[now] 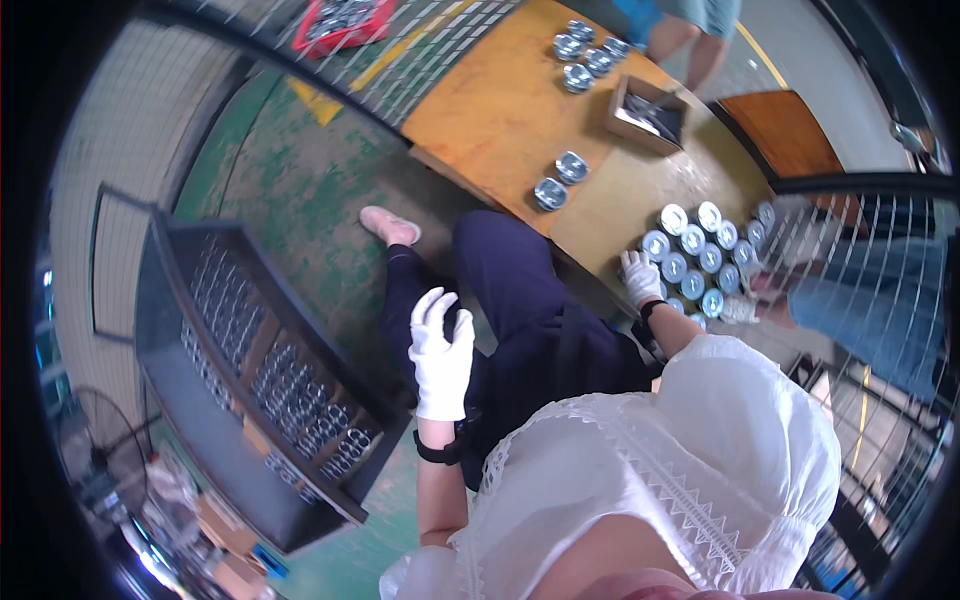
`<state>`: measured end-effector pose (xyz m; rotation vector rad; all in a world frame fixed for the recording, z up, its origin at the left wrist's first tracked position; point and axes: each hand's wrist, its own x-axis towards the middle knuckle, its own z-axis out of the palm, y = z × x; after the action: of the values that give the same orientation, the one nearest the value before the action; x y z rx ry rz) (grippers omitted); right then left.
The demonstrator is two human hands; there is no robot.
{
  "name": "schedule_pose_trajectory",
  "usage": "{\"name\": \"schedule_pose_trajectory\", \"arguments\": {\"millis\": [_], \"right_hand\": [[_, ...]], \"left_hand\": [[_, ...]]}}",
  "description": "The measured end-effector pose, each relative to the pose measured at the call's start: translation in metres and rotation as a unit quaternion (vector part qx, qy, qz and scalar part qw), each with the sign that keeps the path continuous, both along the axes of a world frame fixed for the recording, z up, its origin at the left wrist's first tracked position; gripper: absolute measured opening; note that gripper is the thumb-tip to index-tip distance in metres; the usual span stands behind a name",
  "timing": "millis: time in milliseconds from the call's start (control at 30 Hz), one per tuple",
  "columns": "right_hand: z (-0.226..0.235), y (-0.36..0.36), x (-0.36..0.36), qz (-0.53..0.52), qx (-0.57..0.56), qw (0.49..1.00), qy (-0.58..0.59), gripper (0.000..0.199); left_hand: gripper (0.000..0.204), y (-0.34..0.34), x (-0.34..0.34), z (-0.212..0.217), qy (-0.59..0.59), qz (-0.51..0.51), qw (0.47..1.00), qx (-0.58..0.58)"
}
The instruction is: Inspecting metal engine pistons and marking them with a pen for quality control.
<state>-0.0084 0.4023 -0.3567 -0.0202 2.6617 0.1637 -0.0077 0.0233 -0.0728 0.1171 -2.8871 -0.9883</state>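
My left hand [442, 355], in a white glove, is raised over the floor beside my lap. Its fingers are apart and slightly curved, with nothing between them. My right hand [640, 280], also gloved, rests at the left edge of a tight cluster of silvery round pistons [692, 238] on the table. Its fingers are extended and appear to touch the nearest pistons; none is seen lifted. Two more pistons [560, 180] sit apart near the table's front edge, and several others [590, 52] stand at the far end.
The wooden table [490, 110] holds a cardboard box [648, 115] with dark items. On my left stands a grey rack [255, 375] with rows of metal parts. Wire mesh borders the table. Another person's gloved hand [740, 308] is near the cluster; a red crate [343, 25] lies far left.
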Motion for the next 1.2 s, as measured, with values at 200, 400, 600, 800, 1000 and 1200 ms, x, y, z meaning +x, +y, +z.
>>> {"name": "schedule_pose_trajectory", "arguments": {"millis": [200, 400, 600, 800, 1000, 1200], "right_hand": [[0.035, -0.031, -0.012, -0.115, -0.103, 0.988, -0.016, 0.073], [0.137, -0.063, -0.059, -0.355, -0.709, 0.596, -0.126, 0.076], [0.31, -0.132, -0.078, -0.249, -0.866, 0.347, -0.26, 0.068], [0.351, -0.189, -0.064, -0.211, -0.889, 0.308, -0.265, 0.054], [0.38, -0.229, -0.054, -0.245, -0.754, 0.601, -0.101, 0.044], [0.374, -0.209, -0.064, -0.112, -0.804, 0.557, -0.176, 0.06]], "left_hand": [[0.027, -0.008, 0.034, -0.007, 0.014, 0.044, 0.999, 0.016], [0.046, 0.012, 0.02, 0.006, -0.027, -0.026, 0.997, 0.069], [0.078, 0.042, -0.017, 0.058, 0.071, -0.126, 0.98, 0.133], [0.076, 0.029, -0.016, 0.078, 0.199, -0.061, 0.967, 0.145], [0.059, 0.007, -0.003, 0.073, 0.112, 0.084, 0.943, 0.303], [0.036, -0.025, 0.001, 0.088, -0.083, 0.076, 0.67, 0.734]]}}
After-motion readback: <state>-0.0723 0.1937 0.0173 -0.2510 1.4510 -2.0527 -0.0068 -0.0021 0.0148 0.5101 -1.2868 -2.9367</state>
